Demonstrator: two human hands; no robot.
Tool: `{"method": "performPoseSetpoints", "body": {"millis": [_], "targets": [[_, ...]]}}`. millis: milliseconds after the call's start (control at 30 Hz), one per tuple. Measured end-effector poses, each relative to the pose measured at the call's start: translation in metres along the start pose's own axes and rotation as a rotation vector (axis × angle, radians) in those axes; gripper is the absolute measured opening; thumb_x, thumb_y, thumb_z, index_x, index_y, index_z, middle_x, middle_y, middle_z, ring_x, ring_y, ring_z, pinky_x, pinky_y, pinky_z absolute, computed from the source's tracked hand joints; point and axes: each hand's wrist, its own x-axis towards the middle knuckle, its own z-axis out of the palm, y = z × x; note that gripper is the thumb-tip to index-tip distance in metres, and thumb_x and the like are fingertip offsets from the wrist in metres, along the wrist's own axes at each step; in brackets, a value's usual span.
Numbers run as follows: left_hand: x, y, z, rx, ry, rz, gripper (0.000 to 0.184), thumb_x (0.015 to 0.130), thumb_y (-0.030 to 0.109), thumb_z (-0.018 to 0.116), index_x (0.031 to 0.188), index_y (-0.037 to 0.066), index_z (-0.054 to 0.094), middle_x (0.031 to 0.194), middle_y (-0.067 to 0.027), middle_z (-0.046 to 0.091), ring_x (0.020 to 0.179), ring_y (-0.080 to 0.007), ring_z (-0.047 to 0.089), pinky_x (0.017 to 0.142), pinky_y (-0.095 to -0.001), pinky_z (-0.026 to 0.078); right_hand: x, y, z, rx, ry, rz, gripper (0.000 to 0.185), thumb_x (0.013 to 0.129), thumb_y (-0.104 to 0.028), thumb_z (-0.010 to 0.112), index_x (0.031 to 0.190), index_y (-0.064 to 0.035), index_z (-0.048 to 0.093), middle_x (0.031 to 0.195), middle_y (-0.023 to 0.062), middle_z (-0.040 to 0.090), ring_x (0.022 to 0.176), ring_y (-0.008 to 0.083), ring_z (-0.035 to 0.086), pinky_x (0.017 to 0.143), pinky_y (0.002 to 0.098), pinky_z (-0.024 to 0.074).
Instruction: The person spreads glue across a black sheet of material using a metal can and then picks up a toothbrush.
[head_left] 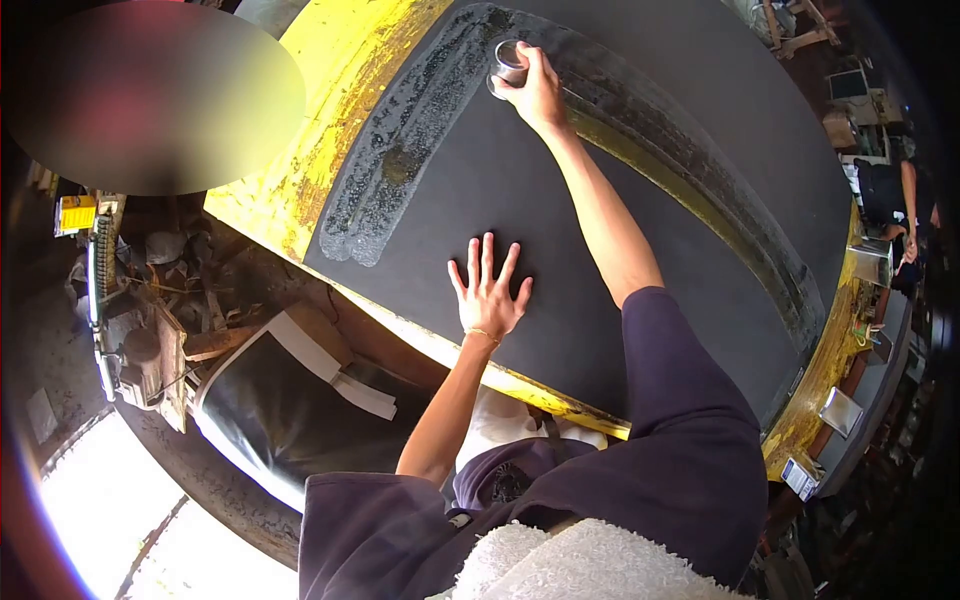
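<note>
My left hand (491, 302) lies palm down on a large black sheet (570, 290), fingers spread, holding nothing. Farther out, my right hand (540, 97) is closed around a small shiny metal cup (509, 66) at the sheet's far left corner; its contents are not visible. Beneath the cup, a wet, bubbly grey band (370, 190) runs along the sheet's left margin. A second, smoother glossy band (660, 165) curves along the far margin toward the right, with a yellowish streak in it.
The sheet rests on a worn yellow tabletop (330, 85). Below its left edge are a black sheet-covered surface (290, 410) and wooden clutter (175, 345). Small boxes (800, 478) stand by the right edge. Another person (885, 195) is at far right; a blurred patch covers the upper left.
</note>
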Motion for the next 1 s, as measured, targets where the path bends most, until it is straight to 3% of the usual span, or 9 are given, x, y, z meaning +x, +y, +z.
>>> {"method": "performPoseSetpoints", "body": {"millis": [400, 433, 500, 633, 1000], "targets": [[-0.001, -0.001, 0.002, 0.014, 0.014, 0.013, 0.060, 0.093, 0.048, 0.056, 0.148, 0.027, 0.048, 0.162, -0.0137, 0.028, 0.151, -0.0336, 0.022, 0.115, -0.0670, 0.014, -0.008, -0.027, 0.020, 0.064, -0.090, -0.009, 0.061, 0.070, -0.017, 0.086, 0.121, -0.0073, 0.054, 0.114, 0.0154, 0.066, 0.100, 0.0338, 0.069, 0.082, 0.0419, 0.0604], [-0.001, -0.001, 0.003, 0.016, 0.009, 0.014, 0.060, 0.093, 0.048, 0.056, 0.148, 0.027, 0.047, 0.162, -0.0137, 0.028, 0.151, -0.0337, 0.021, 0.115, -0.0670, 0.014, -0.010, -0.025, 0.021, 0.044, -0.049, -0.069, 0.063, 0.069, -0.019, 0.089, 0.121, -0.0053, 0.055, 0.109, 0.0133, 0.066, 0.097, 0.0291, 0.070, 0.082, 0.0390, 0.0593], [0.000, -0.001, 0.002, 0.025, 0.007, 0.019, 0.060, 0.093, 0.048, 0.056, 0.148, 0.027, 0.047, 0.162, -0.0136, 0.028, 0.151, -0.0337, 0.021, 0.115, -0.0670, 0.014, -0.015, -0.024, 0.017, 0.035, -0.052, -0.061, 0.063, 0.069, -0.019, 0.088, 0.121, -0.0051, 0.055, 0.110, 0.0132, 0.066, 0.098, 0.0282, 0.070, 0.083, 0.0385, 0.0595], [-0.001, 0.000, 0.001, 0.034, 0.000, 0.015, 0.059, 0.094, 0.049, 0.055, 0.148, 0.027, 0.047, 0.162, -0.0137, 0.028, 0.151, -0.0339, 0.021, 0.115, -0.0672, 0.014, -0.022, -0.020, 0.000, 0.045, -0.069, -0.061, 0.064, 0.070, -0.017, 0.087, 0.123, -0.0058, 0.054, 0.116, 0.0136, 0.064, 0.100, 0.0313, 0.070, 0.082, 0.0390, 0.0613], [-0.001, 0.001, 0.001, 0.062, 0.025, 0.028, 0.058, 0.094, 0.049, 0.054, 0.148, 0.026, 0.048, 0.162, -0.0140, 0.028, 0.150, -0.0348, 0.023, 0.115, -0.0673, 0.016, -0.039, 0.011, -0.083, -0.007, -0.118, -0.029, 0.064, 0.071, -0.014, 0.086, 0.124, -0.0046, 0.054, 0.112, 0.0125, 0.065, 0.097, 0.0287, 0.069, 0.084, 0.0388, 0.0590]]}}
